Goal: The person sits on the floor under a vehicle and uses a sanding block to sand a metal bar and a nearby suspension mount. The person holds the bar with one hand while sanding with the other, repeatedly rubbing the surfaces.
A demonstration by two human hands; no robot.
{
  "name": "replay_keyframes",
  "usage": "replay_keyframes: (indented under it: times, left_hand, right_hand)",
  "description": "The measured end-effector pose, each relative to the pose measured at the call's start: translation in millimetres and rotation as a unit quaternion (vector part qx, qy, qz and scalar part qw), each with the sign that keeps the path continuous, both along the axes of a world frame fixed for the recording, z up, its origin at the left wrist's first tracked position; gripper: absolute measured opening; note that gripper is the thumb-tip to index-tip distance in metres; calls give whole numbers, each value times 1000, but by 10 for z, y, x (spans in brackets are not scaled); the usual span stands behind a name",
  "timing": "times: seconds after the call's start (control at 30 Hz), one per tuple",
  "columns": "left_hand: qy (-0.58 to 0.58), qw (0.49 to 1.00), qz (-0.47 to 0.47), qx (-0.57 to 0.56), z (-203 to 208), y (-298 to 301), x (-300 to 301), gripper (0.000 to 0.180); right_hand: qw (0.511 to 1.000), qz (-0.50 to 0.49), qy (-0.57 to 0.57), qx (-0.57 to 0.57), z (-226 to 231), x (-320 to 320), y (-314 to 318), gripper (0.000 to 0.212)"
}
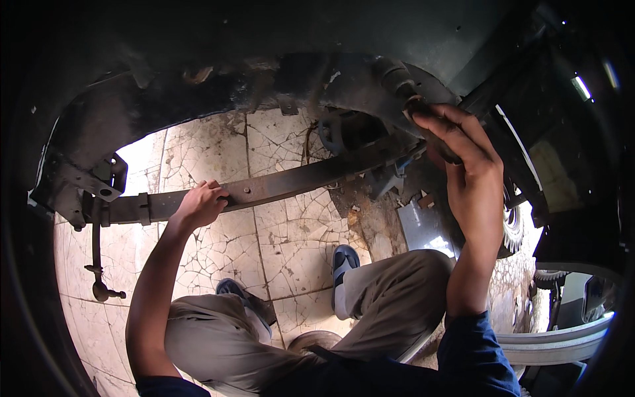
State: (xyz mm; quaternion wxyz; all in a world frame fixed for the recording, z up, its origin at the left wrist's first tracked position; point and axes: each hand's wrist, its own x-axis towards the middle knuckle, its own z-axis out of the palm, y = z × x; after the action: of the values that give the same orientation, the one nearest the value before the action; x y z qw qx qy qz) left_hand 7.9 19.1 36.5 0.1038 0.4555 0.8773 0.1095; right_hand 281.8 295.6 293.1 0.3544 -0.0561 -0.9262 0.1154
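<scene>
My left hand [200, 204] is curled over the top of a long dark leaf spring [294, 183], left of a small bolt head in its face. The spring runs from a bracket [109, 177] at the far left up toward the right, under the dark vehicle body. Raised at the upper right, my right hand [471, 155] has its fingers closed at the lower end of a dark cylindrical part [395, 76] below the body panel. Shadow and the hand itself hide the details of that grip.
A dark wheel arch [218, 92] curves overhead. From the spring's left end hangs a rod with a joint [99, 288]. A grey metal sheet [423, 221] lies on cracked floor tiles [291, 248]. Toothed wheels [514, 228] and a pale curved rim [562, 344] stand at the right.
</scene>
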Motion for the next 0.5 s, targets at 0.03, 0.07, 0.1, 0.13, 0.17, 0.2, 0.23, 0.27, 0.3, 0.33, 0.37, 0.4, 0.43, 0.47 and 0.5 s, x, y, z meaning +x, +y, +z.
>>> replay_keyframes:
  times: [0.03,0.07,0.1,0.13,0.17,0.2,0.23,0.27,0.3,0.33,0.37,0.4,0.43,0.47,0.5]
  left_hand:
    - [-3,1000,0,3,-2,2,-7,24]
    - [-6,1000,0,5,-1,3,-16,24]
    - [-7,1000,1,3,-6,1,-11,24]
    - [-9,1000,1,1,-7,-3,-11,24]
    - [-10,1000,2,-2,-10,-7,-9,24]
    - [-11,1000,1,0,-7,-6,-11,24]
    - [-12,1000,1,1,-7,-10,-7,24]
    - [-13,1000,1,2,-6,-17,-7,24]
    - [-10,1000,0,12,-25,-7,-2,24]
    - [-8,1000,0,23,-26,-27,-11,23]
    - [-6,999,0,33,-34,-15,-8,23]
    - [-11,1000,0,25,-9,-19,0,23]
    - [-16,1000,0,17,21,-5,5,23]
    - [-21,1000,1,9,32,0,14,22]
    - [-20,1000,1,13,35,-1,14,22]
  right_hand:
    - [1000,5,7,-5,-3,-5,-1,65]
    - [1000,6,8,0,6,-30,-3,65]
    - [1000,6,8,3,4,-45,-13,65]
    - [1000,5,8,7,1,-48,-19,65]
    - [1000,2,3,3,1,-23,-24,65]
    - [1000,-1,0,1,16,-2,-27,65]
    - [1000,-3,-4,0,29,9,-28,65]
    - [1000,0,-1,-3,28,-5,-32,65]
    - [1000,-2,-1,-1,24,-2,-32,65]
    - [1000,-3,-1,2,20,-3,-34,65]
    - [1000,-10,-6,12,27,-19,-32,66]
    - [1000,-10,-10,20,32,-24,-33,66]
    - [999,-9,-14,27,43,-27,-37,66]
    - [999,-9,-18,35,46,-25,-42,67]
    - [999,-20,-22,37,42,0,-47,67]
